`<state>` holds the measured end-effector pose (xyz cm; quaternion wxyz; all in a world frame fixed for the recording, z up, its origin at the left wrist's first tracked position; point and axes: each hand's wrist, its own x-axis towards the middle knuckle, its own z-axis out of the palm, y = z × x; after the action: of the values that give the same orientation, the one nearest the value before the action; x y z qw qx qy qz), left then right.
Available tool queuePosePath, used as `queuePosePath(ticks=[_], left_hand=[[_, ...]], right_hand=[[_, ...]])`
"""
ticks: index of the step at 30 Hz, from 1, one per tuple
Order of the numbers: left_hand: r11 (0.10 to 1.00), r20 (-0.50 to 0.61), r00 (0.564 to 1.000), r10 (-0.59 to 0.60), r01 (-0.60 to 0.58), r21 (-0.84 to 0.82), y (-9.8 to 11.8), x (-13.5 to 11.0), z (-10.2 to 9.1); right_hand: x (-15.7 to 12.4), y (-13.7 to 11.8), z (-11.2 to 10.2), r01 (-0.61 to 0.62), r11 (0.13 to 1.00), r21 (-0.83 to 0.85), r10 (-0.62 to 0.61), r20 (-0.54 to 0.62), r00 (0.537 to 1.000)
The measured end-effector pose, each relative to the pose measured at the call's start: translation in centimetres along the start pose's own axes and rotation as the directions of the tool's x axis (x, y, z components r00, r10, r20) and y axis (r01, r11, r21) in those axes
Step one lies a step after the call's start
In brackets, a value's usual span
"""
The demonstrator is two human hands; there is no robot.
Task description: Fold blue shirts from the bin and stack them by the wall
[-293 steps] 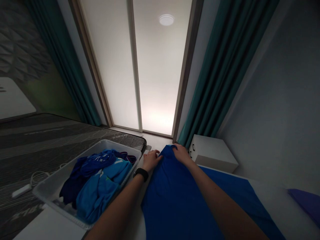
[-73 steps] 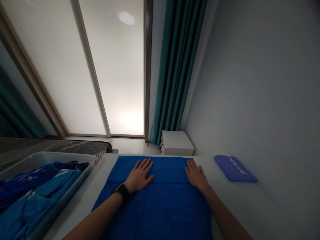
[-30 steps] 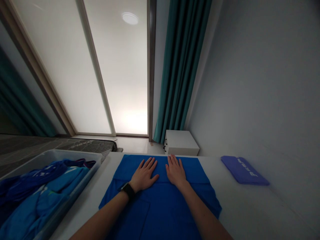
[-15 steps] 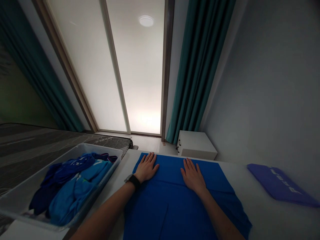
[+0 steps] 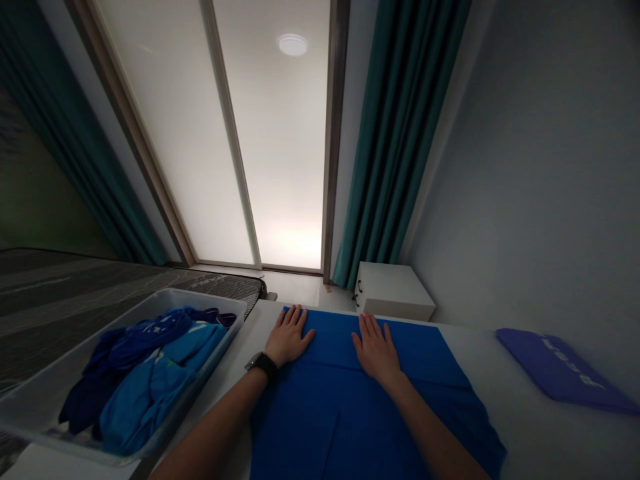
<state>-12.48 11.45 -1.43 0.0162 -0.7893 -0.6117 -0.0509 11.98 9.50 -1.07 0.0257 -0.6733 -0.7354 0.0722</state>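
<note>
A blue garment point(image 5: 320, 393), perhaps a shirt, lies spread out on the white table point(image 5: 530, 440) before me, with a few creases across it. My left hand point(image 5: 287, 337) rests flat near its far left corner, fingers spread; a watch with a black band is on that wrist. Flat on the cloth's far part, right of the middle, is my right hand point(image 5: 377, 347), its fingers stretched out and thumb apart. Neither hand grips the fabric. The garment's near end runs out of view at the bottom.
At the left stands a translucent plastic bin point(image 5: 155, 297) with crumpled blue clothes point(image 5: 160, 373) in it. A folded purple garment point(image 5: 565, 370) with white lettering lies on the table's right side. Beyond the table are a white cabinet point(image 5: 395, 287), a mattress point(image 5: 210, 283) and teal curtains point(image 5: 400, 147).
My right hand has slid slightly left across the blue cloth. The left hand has shifted only a little to the left, and both stay flat.
</note>
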Motion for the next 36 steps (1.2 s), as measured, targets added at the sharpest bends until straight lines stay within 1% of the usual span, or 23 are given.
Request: queuePosePath(ticks=[2, 4, 6, 8, 10, 13, 17, 21, 25, 27, 30, 32, 36], left_hand=[[1.0, -0.012, 1.0, -0.002, 0.002, 0.004, 0.0, 0.0, 0.0], [1.0, -0.015, 1.0, -0.004, 0.004, 0.005, 0.1, -0.1, -0.1], [1.0, -0.006, 1.0, -0.004, 0.004, 0.002, 0.1, -0.1, -0.2], [1.0, 0.007, 1.0, -0.005, 0.005, -0.002, 0.2, -0.1, -0.3], [1.0, 0.018, 1.0, -0.006, 0.007, -0.004, 0.2, 0.0, -0.4], [1.0, 0.026, 1.0, -0.005, 0.005, -0.006, 0.1, 0.1, -0.5], [1.0, 0.022, 1.0, 0.005, -0.005, -0.012, 0.0, 0.3, -0.3], [1.0, -0.003, 1.0, 0.02, -0.02, -0.012, -0.3, 0.5, 0.3], [1.0, -0.028, 0.999, 0.023, -0.024, -0.013, -0.7, 0.6, 0.9], [1.0, -0.028, 0.999, 0.023, -0.023, -0.002, -0.7, 0.7, 1.1], [0.999, -0.027, 0.999, 0.029, -0.029, 0.014, -0.8, 0.7, 1.1], [0.999, -0.029, 0.999, 0.032, -0.032, 0.021, -0.8, 0.7, 1.1], [0.999, -0.015, 1.0, 0.025, -0.024, 0.036, -0.6, 0.6, 0.8]], right_hand=[[0.3, -1.5, 0.0, 0.029, 0.999, 0.036, -0.029, 0.0, 1.0], [0.6, -2.5, 0.0, 0.037, 0.997, 0.061, -0.039, 0.03, 0.999], [0.8, -2.7, 0.1, 0.037, 0.997, 0.069, -0.041, 0.054, 0.998], [0.7, -2.1, 0.1, 0.034, 0.997, 0.073, -0.039, 0.069, 0.997], [0.4, -0.8, 0.0, 0.025, 0.997, 0.069, -0.031, 0.078, 0.996], [-0.3, 1.9, -0.2, -0.004, 0.999, 0.04, 0.0, 0.088, 0.996], [-1.0, 6.3, -0.4, -0.051, 0.999, -0.016, 0.052, 0.081, 0.995], [-1.4, 10.9, -0.4, -0.109, 0.992, -0.066, 0.113, 0.047, 0.993], [-1.8, 14.5, -0.4, -0.19, 0.977, -0.093, 0.193, 0.03, 0.981], [-2.0, 15.7, -0.4, -0.207, 0.974, -0.096, 0.21, 0.025, 0.977], [-2.2, 16.7, -0.2, -0.207, 0.972, -0.115, 0.209, 0.001, 0.978], [-2.2, 17.0, -0.1, -0.207, 0.97, -0.127, 0.208, -0.005, 0.978], [-2.2, 16.9, -0.4, -0.218, 0.968, -0.127, 0.222, 0.016, 0.975]])
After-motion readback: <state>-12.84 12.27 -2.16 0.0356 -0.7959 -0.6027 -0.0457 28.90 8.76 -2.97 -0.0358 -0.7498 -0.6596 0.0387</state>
